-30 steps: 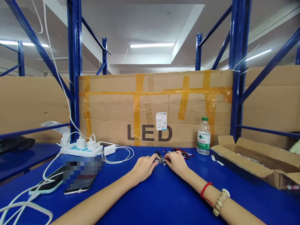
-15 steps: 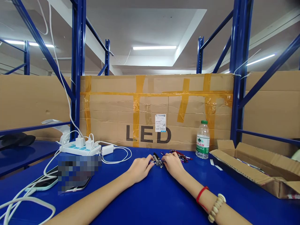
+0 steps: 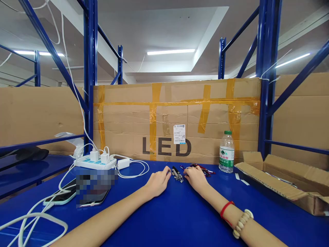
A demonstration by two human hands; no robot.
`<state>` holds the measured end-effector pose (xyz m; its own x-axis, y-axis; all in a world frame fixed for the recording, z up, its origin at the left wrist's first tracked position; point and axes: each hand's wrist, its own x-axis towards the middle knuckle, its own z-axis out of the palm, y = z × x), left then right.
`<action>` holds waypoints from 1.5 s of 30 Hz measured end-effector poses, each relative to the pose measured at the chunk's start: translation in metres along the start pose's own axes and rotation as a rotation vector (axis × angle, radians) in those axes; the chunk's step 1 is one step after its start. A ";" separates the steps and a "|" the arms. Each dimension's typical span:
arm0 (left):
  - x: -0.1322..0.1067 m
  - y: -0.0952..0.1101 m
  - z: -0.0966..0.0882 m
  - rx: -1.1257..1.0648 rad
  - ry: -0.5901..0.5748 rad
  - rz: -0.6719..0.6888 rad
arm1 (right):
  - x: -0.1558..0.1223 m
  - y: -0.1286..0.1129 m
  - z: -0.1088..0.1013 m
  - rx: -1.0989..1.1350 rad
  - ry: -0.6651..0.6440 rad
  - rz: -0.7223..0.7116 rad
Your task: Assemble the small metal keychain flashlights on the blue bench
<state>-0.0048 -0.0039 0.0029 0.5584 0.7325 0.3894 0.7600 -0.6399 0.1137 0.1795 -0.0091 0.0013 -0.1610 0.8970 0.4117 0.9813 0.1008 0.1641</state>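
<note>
My left hand [image 3: 158, 181] rests on the blue table with its fingers curled and the thumb close to the index finger. Whatever may be between its fingertips is too small to tell. Just right of it lies a small pile of black and silver metal pieces [image 3: 177, 174], perhaps clips or keychain parts. On the pile's other side is my right hand [image 3: 196, 178], fingers bent down and closed, their tips partly hidden. Behind that hand lies a bunch of red and purple slim items [image 3: 207, 171], partly covered by it. A red cord and a beaded bracelet circle the right wrist.
A water bottle [image 3: 226, 152] with a green cap stands at the back right, beside an open cardboard box [image 3: 280, 192]. To the left are a power strip [image 3: 96, 162], white cables and phones [image 3: 63, 196]. A large carton [image 3: 128, 120] walls off the back between blue posts.
The view has turned slightly left, so the scene sits further right. My hands have drawn a little apart from the small pile, leaving more of it visible between them.
</note>
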 end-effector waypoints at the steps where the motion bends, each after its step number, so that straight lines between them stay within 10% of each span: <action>1: 0.000 0.000 0.000 -0.009 0.006 -0.013 | 0.000 0.000 0.000 -0.006 0.000 0.002; 45: -0.001 0.001 -0.002 0.047 -0.089 0.156 | -0.003 -0.004 -0.003 0.074 0.017 0.059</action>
<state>-0.0048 -0.0059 0.0043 0.6966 0.6440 0.3162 0.6751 -0.7376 0.0150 0.1753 -0.0138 0.0022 -0.1042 0.8948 0.4340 0.9941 0.0803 0.0730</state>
